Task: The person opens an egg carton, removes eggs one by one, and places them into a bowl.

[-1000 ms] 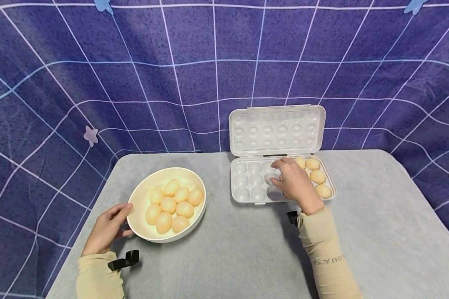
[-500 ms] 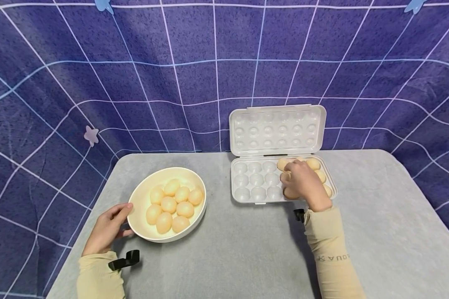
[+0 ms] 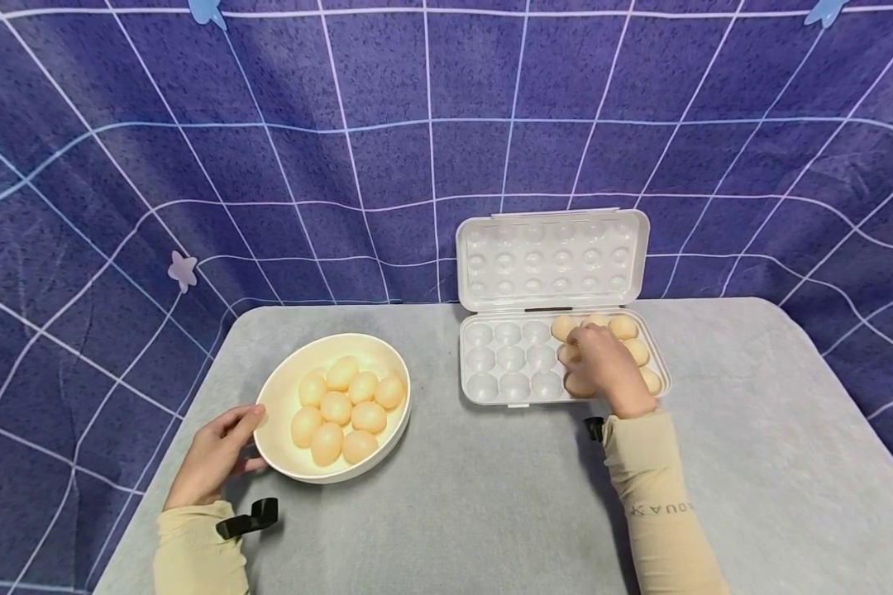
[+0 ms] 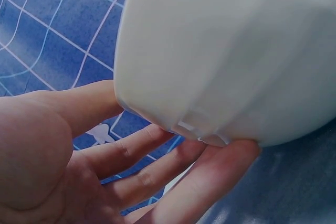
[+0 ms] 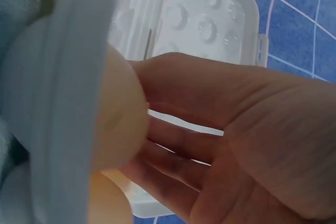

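Observation:
On the left of the head view, my left hand (image 3: 212, 459) holds the side of a cream-white bowl (image 3: 268, 454), thumb at the rim and fingers against the underside. Several pale yellow-brown eggs (image 3: 335, 407) lie in the bowl. To the right, an egg carton (image 3: 491, 402) of translucent white plastic stands with its lid up. My right hand (image 3: 606, 368) is over its right half, thumb and fingers curled about an egg in the cups. In the right wrist view a nearer egg (image 5: 118, 114) hides the fingertips. More eggs (image 3: 623, 327) fill the right-hand columns.
The carton's lid (image 3: 551, 260) leans up at the back, near the dark blue gridded curtain (image 3: 387, 165). Bare cups (image 3: 512, 358) make up the carton's left half. Bowl and carton share a grey table (image 3: 446, 496), with a gap between them.
My right hand has shifted slightly right and its spread fingers have closed in, uncovering eggs at the middle of the carton. The left hand and bowl have stayed put.

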`<state>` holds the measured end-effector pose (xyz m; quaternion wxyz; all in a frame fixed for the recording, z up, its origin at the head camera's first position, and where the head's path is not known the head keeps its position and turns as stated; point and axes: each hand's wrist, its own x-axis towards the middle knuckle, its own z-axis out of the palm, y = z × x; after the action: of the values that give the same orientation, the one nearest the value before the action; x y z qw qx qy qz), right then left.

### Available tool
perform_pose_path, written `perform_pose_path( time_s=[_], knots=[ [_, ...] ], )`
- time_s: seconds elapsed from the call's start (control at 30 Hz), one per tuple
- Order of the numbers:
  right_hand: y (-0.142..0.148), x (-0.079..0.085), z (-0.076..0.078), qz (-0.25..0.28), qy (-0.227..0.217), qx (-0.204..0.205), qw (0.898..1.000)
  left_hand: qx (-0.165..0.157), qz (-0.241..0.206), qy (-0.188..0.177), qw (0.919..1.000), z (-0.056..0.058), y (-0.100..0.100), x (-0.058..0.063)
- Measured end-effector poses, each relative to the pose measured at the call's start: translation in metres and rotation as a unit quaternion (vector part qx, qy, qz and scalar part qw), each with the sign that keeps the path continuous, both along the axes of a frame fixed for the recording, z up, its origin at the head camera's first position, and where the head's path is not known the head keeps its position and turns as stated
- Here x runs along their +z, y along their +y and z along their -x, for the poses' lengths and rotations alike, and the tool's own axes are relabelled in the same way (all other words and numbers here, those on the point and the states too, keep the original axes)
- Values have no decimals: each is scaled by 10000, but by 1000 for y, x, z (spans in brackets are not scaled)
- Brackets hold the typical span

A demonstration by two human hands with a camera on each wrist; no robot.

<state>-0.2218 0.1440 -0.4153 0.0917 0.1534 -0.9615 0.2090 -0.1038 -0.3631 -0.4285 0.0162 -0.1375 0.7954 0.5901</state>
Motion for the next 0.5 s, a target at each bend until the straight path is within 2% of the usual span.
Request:
perform_pose_path(
  time_s=[0.27, 0.5],
  knots=[
    [-1, -3, 0, 24, 205, -52, 9998, -17, -189, -14, 9998, 1, 1, 1],
    [-8, -1, 1, 326, 518, -129, 9980, -61, -198, 31, 9998, 0, -2, 1]
  ],
)
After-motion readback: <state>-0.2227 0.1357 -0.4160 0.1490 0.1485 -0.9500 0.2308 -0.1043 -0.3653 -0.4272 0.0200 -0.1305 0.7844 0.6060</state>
